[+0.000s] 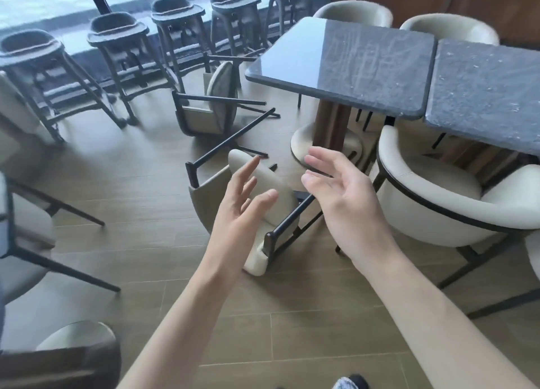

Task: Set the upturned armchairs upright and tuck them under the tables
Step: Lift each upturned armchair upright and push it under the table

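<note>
Armchairs on the floor, two of them tipped over: nearest one [271,189] on its side just left of the table's round pedestal base [301,146], cream shell down, black legs sticking out toward the table and toward the window. Second tipped armchair [210,108] farther back, near the row of dark high chairs [117,64] along the window, legs pointing right.

Left hand [242,207] raised over the near armchair, fingers straight and spread, holding nothing. Right hand [342,192] beside it, palm turned inward, fingers loosely extended, also holding nothing (whether either hand touches the chair cannot be told from this angle).

Dark stone-topped table [350,67] on the right, a second one [491,96] butted against its right edge. Upright armchair [438,201] tucked partway under the tables' near side, close to the right hand. Two more cream chair backs [356,11] visible beyond the far edge of the tables. Other cream chairs with black legs [26,227] at the left edge. Wood-look plank floor [146,184] under everything.
</note>
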`<state>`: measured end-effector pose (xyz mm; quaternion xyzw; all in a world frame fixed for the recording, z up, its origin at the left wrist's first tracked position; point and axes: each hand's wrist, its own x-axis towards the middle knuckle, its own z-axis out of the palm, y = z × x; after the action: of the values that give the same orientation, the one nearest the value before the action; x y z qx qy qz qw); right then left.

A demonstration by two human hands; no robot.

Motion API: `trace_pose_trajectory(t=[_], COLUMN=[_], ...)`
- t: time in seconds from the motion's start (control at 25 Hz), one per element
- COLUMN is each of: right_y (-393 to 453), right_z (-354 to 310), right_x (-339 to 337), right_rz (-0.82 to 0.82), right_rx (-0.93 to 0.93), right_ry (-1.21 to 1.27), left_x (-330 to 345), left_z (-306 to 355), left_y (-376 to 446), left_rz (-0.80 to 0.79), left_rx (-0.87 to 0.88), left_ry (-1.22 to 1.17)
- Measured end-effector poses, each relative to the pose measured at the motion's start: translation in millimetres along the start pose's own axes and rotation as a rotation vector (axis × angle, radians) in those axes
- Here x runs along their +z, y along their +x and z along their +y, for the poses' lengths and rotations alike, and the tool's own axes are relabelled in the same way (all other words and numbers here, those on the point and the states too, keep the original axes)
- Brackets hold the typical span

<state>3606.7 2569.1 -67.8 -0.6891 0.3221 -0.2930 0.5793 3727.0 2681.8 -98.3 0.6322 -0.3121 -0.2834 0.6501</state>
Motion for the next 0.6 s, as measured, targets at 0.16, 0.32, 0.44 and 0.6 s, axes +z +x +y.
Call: trace_pose_trajectory(t=[0.16,0.32,0.44,0.6], right_y=[-1,15,37,83], right_z=[-1,-1,-3,-4], right_x=[41,73,98,133], right_rz=[-0.054,-0.083,-0.111,-0.11], right_rx=[0.025,0.031,0.023,0.026], right_ry=[0.013,0.049,0.066,0.07], left_x=[-44,-83,-110,-144], left_z=[-6,-13,-17,-20], left_y=[-10,-5,14,56], left_rz=[0.062,0.06,0.098,0.109], left_rx=[-0.01,-0.008,-0.034,-0.022], left_ry=[-0.022,-0.027,0.004,0.046])
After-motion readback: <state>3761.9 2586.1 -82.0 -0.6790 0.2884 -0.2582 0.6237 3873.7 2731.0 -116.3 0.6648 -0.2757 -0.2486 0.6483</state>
